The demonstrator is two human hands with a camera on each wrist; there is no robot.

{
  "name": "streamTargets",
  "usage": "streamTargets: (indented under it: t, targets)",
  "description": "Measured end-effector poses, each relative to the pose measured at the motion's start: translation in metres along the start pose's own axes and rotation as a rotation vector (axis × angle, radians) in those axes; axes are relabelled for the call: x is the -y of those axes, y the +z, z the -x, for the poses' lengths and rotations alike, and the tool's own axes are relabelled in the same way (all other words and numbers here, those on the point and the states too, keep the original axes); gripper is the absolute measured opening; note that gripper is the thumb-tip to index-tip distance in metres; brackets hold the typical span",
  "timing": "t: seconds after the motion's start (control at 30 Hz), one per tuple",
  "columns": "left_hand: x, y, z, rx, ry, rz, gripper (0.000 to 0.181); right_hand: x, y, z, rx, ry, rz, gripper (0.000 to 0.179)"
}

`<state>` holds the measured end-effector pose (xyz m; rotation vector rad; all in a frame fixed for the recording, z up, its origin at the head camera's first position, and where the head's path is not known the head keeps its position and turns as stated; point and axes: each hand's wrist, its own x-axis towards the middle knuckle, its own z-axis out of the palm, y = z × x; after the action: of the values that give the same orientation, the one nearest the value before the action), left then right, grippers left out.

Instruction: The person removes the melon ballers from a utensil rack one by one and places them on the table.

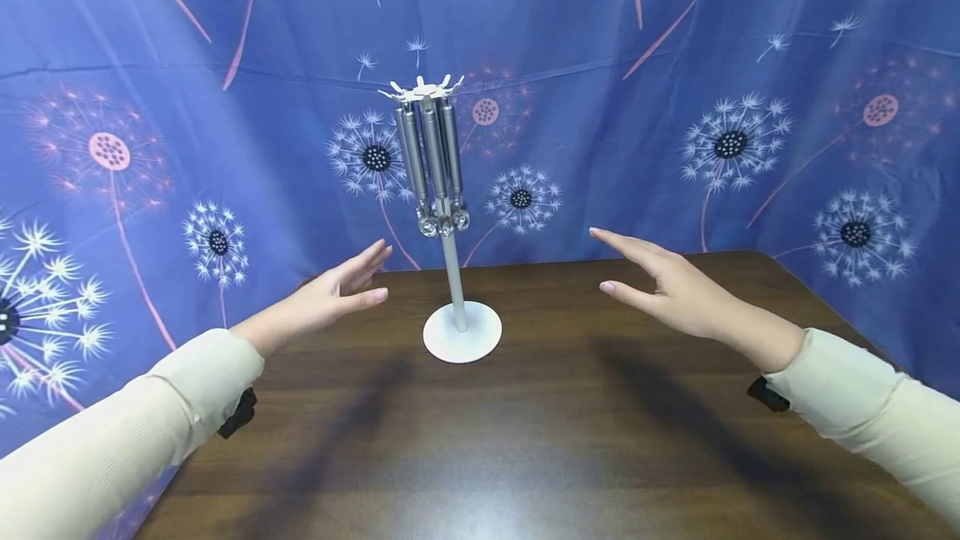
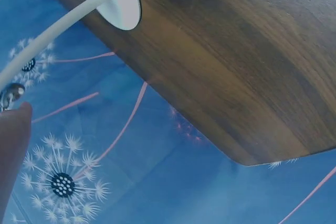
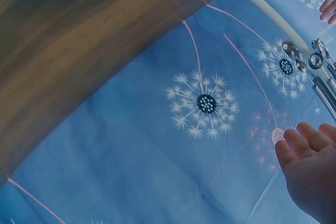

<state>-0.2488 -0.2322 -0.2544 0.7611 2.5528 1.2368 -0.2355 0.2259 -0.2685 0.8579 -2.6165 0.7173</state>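
A white stand (image 1: 453,273) with a round base (image 1: 480,344) rises from the table. From its hooked top (image 1: 423,92) hang several silver metal rods (image 1: 433,148) with small shiny rounded ends; their exact kind is unclear. My left hand (image 1: 328,297) hovers left of the post, fingers extended and apart from it. To the right, farther from the stand, my right hand (image 1: 678,290) is raised with thumb and fingers spread, holding nothing. The right wrist view shows the right palm (image 3: 312,179) below the rod ends. Only part of a left finger (image 2: 13,140) appears in the left wrist view.
The brown wooden table (image 1: 540,415) reaches back to a blue curtain (image 1: 570,148) with dandelion prints, which also hangs along both sides. A black strap (image 1: 238,413) shows under the left sleeve, and another black piece (image 1: 768,394) under the right.
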Motion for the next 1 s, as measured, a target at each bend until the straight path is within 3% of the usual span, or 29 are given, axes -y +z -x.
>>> streamTargets:
  t: [0.23, 0.37, 0.5, 0.67, 0.83, 1.0]
  targets:
    - [-0.001, -0.009, -0.003, 0.005, -0.002, 0.122, 0.075, 0.003, -0.012, -0.008, -0.018, -0.023, -0.036, 0.064]
    - [-0.007, -0.017, -0.006, -0.016, 0.015, 0.132, 0.07, 0.005, -0.015, -0.015, -0.056, -0.056, -0.066, 0.062]
    - [-0.011, -0.023, -0.007, -0.02, -0.005, 0.115, 0.066, 0.007, -0.015, -0.019, -0.087, -0.064, -0.114, 0.059]
    - [-0.014, -0.032, -0.01, -0.029, -0.041, 0.114, 0.063, 0.01, -0.012, -0.025, -0.113, -0.041, -0.171, 0.051]
    - [-0.019, -0.042, -0.015, -0.024, -0.023, 0.195, 0.06, 0.014, -0.014, -0.034, -0.129, 0.014, -0.276, 0.044]
    - [-0.029, -0.055, -0.023, -0.038, 0.005, 0.237, 0.058, 0.014, -0.016, -0.044, -0.181, 0.0, -0.36, 0.042]
